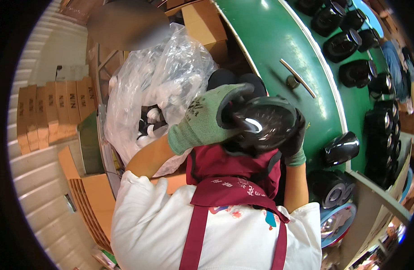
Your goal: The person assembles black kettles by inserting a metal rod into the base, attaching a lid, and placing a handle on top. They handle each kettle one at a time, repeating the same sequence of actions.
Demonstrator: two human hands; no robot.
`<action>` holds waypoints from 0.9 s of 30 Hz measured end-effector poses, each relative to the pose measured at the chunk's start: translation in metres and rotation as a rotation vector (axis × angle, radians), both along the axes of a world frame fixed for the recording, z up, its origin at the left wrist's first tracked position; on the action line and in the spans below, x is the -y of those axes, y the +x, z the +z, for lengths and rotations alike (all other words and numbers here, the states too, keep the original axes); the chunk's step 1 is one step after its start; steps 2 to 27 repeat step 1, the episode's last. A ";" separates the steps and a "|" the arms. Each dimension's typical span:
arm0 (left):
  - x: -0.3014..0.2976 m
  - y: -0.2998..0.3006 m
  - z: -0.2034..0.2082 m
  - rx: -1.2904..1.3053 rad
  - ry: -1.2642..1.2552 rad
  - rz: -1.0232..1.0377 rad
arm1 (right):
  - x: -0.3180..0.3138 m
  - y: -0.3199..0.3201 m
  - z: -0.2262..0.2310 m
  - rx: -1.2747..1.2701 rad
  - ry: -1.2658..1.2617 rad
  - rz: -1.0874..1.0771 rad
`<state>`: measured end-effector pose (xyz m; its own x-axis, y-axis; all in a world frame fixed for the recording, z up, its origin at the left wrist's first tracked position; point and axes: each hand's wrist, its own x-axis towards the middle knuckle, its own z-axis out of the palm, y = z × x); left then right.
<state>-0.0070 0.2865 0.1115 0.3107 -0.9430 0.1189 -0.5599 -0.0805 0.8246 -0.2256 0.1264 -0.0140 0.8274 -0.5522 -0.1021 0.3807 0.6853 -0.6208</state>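
Observation:
A glossy black rounded shell (266, 124) with a bright reflection on it is held over my lap, in front of the maroon apron (234, 168). My left hand (208, 118), in a green glove with dark fingers, grips its left side; the fingertips are partly blurred. On the shell's right side, my right hand (295, 140) is wrapped round the edge, with most fingers hidden behind it. Just left of my left hand stands a large clear plastic bag (146, 85) containing white and black rounded parts (152, 118).
On the green table (272, 33) to the right are a metal bar on a short post (298, 78), several black shells (342, 46) and a lone black shell (339, 149). A blue basin (346, 222) sits below. Cardboard boxes (56, 108) stand at left.

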 end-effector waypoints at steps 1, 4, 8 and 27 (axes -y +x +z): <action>-0.003 -0.006 0.009 -0.293 0.056 0.006 | 0.004 0.003 0.001 -0.003 -0.009 0.027; -0.003 -0.006 0.009 -0.293 0.056 0.006 | 0.004 0.003 0.001 -0.003 -0.009 0.027; -0.003 -0.006 0.009 -0.293 0.056 0.006 | 0.004 0.003 0.001 -0.003 -0.009 0.027; -0.003 -0.006 0.009 -0.293 0.056 0.006 | 0.004 0.003 0.001 -0.003 -0.009 0.027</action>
